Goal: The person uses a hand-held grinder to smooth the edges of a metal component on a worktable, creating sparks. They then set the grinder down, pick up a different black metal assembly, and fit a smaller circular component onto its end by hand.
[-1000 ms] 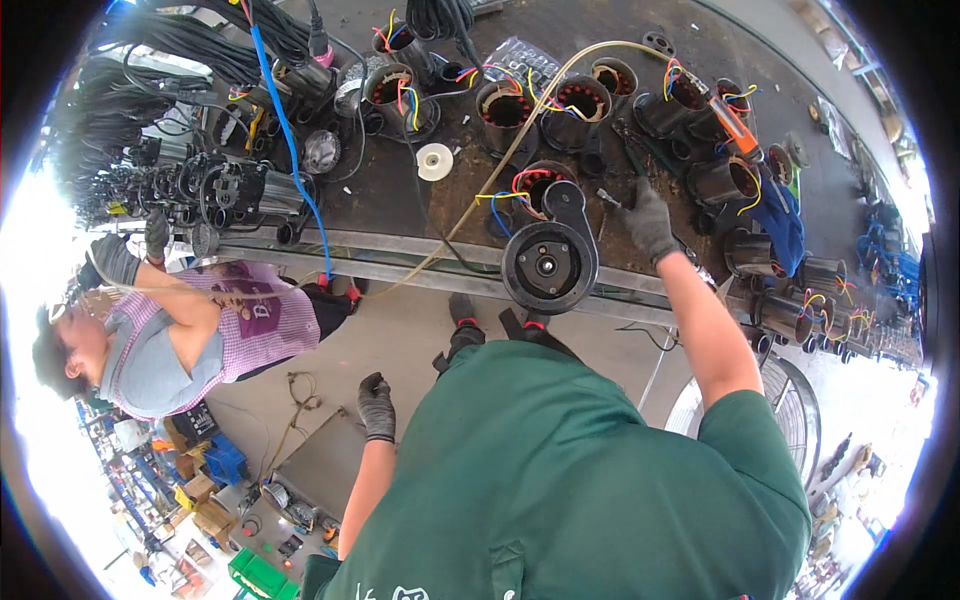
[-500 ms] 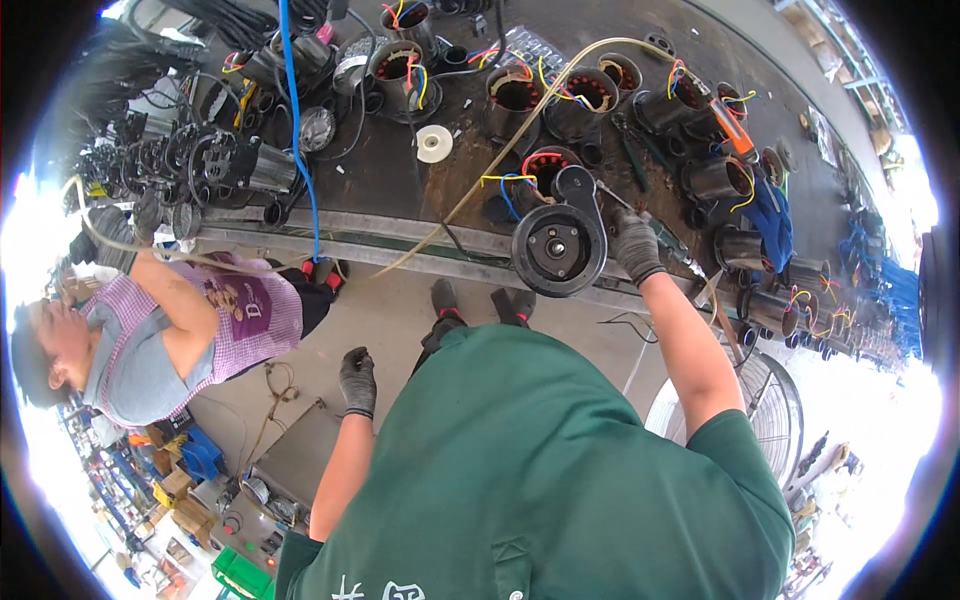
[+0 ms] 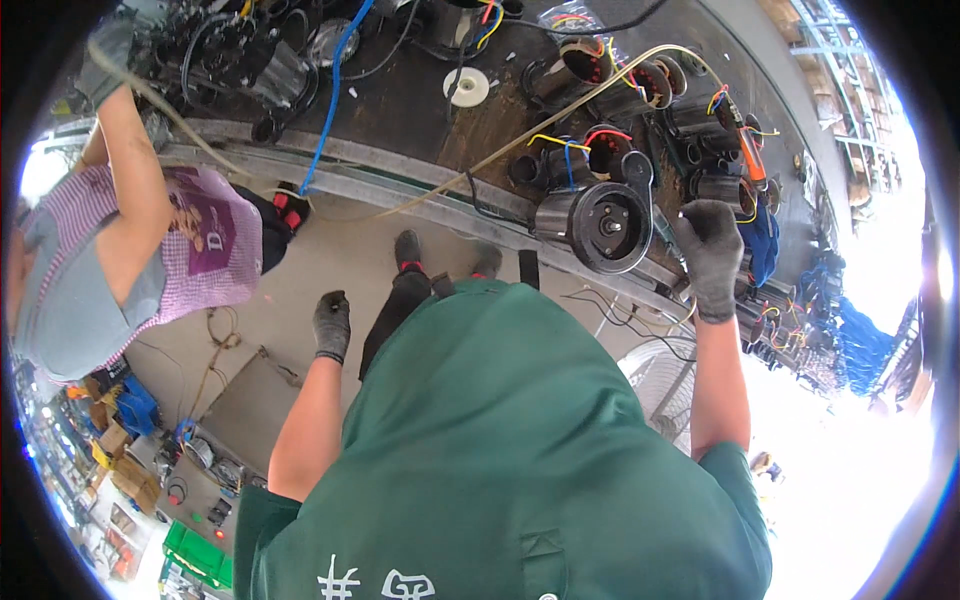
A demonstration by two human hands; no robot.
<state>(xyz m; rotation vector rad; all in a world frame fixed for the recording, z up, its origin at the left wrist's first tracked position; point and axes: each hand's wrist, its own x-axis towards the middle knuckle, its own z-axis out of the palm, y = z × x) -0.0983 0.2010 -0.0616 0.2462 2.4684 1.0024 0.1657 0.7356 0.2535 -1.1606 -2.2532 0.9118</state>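
Observation:
My left hand (image 3: 332, 325), in a grey glove, hangs over the floor away from the bench with its fingers curled closed. Anything inside it is hidden. Also gloved, my right hand (image 3: 710, 255) is raised at the bench's front edge, fingers bent in toward the thumb. What it holds, if anything, I cannot make out. Left of it lies a black motor housing (image 3: 590, 225), its round end facing me and a shaft at the centre. Behind that, another open housing (image 3: 610, 152) has red, yellow and blue wires. A slim grey-green tool (image 3: 668, 238) lies between the round housing and my right hand.
More motor housings (image 3: 625, 98) stand along the bench (image 3: 420, 135). A white disc (image 3: 467, 88) lies near its middle. A beige hose (image 3: 480, 165) and a blue hose (image 3: 335, 90) cross it. An orange tool (image 3: 752, 155) is at right. A co-worker (image 3: 130, 230) stands at left.
My right hand has moved right, away from the round housing and the tool beside it. My left hand stays low and curled. The view has shifted, and the co-worker's arm is raised farther over the bench.

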